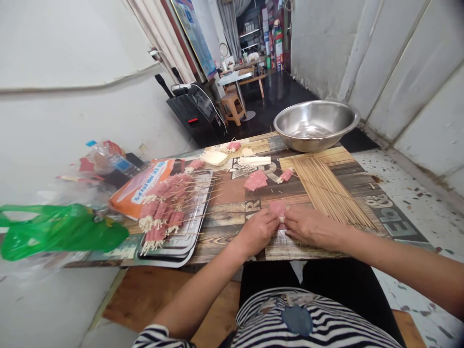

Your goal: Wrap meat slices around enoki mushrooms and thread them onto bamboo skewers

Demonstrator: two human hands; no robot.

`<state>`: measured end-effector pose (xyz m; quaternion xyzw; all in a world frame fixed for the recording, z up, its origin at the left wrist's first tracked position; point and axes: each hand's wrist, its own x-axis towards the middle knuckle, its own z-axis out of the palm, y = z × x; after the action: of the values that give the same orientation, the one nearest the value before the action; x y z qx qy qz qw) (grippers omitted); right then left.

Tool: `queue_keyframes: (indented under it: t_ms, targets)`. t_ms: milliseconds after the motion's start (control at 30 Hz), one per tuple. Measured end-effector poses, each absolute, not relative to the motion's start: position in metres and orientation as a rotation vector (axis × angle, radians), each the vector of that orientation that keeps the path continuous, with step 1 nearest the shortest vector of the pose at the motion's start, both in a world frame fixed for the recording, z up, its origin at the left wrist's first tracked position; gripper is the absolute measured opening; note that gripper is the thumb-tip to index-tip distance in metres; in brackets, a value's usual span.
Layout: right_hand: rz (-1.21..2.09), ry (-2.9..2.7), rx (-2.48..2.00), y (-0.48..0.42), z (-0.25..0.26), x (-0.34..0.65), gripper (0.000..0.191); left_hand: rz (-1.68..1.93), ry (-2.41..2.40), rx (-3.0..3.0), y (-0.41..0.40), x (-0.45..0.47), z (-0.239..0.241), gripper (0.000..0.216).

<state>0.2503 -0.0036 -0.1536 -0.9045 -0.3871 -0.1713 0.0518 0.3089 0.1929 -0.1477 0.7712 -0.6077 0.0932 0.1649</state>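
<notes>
Near the table's front edge, my left hand [259, 230] and my right hand [303, 224] meet with fingers closed on a pink meat slice [277, 208]. A bit of white, likely enoki, shows between the fingertips; the rest is hidden. Just beyond lie a small stack of pink meat slices [255, 180], a meat roll [286, 175] on a stick and a white enoki bunch [254, 162]. To the right, many thin bamboo skewers [326, 188] are spread out. On the left, a metal tray [192, 241] bears a heap of skewered enoki meat rolls [165, 203].
A large steel basin [316, 126] stands at the table's far right corner. At the left are an orange and white package [145, 188], a green plastic bag [65, 229] and a bottle [121, 163]. Another roll [234, 146] and a pale block [214, 157] lie at the back.
</notes>
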Motion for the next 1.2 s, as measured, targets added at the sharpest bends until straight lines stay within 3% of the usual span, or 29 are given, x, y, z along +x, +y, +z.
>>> queue_keyframes:
  t_ms: [233,400,633,800,1000,1200]
  targets:
    - [-0.611,-1.243,-2.872,0.001,-0.161,0.244,0.024,0.24,-1.748,2.212,0.194,0.308,-0.139,0.024]
    - [-0.592,-0.97,-2.689,0.0,-0.164,0.246,0.027,0.261,-1.61,2.169,0.193,0.309,-0.146,0.024]
    - [-0.208,-0.555,-2.331,-0.005,-0.147,0.261,0.021,0.226,-1.408,2.152,0.193,0.311,-0.151,0.02]
    - [-0.138,-0.452,-2.304,-0.007,-0.143,0.265,0.025,0.086,-1.219,2.104,0.19,0.316,-0.15,0.019]
    - [-0.151,-0.417,-2.344,-0.008,-0.147,0.267,0.023,0.17,-1.337,1.961,0.195,0.32,-0.161,0.024]
    - [0.055,-0.315,-2.371,-0.006,-0.137,0.272,0.023,0.298,-1.437,2.007,0.2,0.32,-0.163,0.022]
